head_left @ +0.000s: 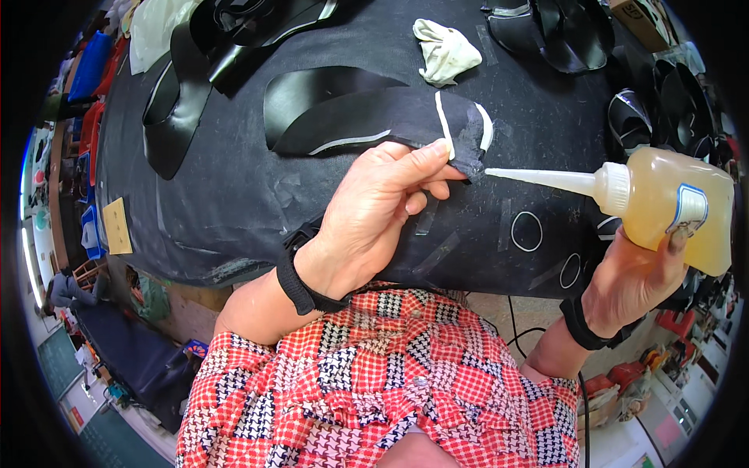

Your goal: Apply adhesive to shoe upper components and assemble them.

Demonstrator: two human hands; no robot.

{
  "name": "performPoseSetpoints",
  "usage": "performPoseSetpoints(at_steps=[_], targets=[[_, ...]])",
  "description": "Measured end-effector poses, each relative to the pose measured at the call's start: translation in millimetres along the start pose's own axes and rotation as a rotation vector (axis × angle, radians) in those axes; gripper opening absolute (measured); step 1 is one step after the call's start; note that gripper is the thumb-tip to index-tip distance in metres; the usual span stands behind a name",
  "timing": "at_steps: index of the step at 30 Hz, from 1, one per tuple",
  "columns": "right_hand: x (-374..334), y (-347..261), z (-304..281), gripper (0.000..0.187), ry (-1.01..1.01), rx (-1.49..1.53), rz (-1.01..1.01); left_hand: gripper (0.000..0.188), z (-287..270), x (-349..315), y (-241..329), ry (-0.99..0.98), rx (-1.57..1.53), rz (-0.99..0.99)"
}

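Observation:
My left hand (pixel 373 199) pinches the near edge of a curved black strip (pixel 367 113) between thumb and fingers. The strip has white edging, a white band crosses it by my thumb, and its right end looks dull and rough; the other end curls over on the table. Held on its side in my right hand (pixel 633 273) is a squeeze bottle (pixel 675 199) of cloudy yellowish liquid with a white cap. Its long white nozzle (pixel 538 179) points left, the tip close beside the strip's rough end; whether they touch I cannot tell.
The black-covered table (pixel 211 218) carries a crumpled white cloth (pixel 445 51), more black strips (pixel 175 109) at the far left and black pieces (pixel 558 35) at the far right. Two thin pale rings (pixel 527 232) lie near the front edge. A yellowish card (pixel 118 226) is at the left edge.

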State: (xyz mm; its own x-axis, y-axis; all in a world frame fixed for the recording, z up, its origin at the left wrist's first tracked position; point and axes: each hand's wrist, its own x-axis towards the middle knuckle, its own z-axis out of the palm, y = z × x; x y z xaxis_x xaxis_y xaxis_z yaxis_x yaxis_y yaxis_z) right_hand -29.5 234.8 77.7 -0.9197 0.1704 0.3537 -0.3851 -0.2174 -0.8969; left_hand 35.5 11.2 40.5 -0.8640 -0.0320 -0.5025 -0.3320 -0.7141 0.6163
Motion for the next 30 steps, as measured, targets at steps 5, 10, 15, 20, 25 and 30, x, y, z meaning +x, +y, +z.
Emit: performPoseSetpoints(at_steps=[5,10,15,20,25,30], targets=[[-1.7,7.7,10.7,0.042,-0.029,-0.035,-0.001,0.018,-0.6,-0.8,-0.8,0.021,-0.011,0.006],[-2.5,7.5,10.6,0.044,-0.064,-0.063,0.008,0.019,-4.5,0.9,-1.5,-0.014,0.009,-0.007],[-5.8,5.5,3.2,0.053,-0.163,-0.172,-0.027,0.018,-4.0,-1.2,0.3,-0.006,0.019,-0.004],[15.4,-23.1,-35.4,0.068,-0.243,-0.189,0.128,0.017,-6.8,-0.6,0.5,0.023,0.054,0.001],[77.0,-60.0,-107.3,0.073,-0.228,1.001,0.158,0.016,-7.0,13.7,-10.9,0.049,0.116,0.0],[11.1,33.2,-28.2,0.046,0.154,1.4,0.985,0.017,-8.7,8.8,0.1,0.13,0.148,0.103]])
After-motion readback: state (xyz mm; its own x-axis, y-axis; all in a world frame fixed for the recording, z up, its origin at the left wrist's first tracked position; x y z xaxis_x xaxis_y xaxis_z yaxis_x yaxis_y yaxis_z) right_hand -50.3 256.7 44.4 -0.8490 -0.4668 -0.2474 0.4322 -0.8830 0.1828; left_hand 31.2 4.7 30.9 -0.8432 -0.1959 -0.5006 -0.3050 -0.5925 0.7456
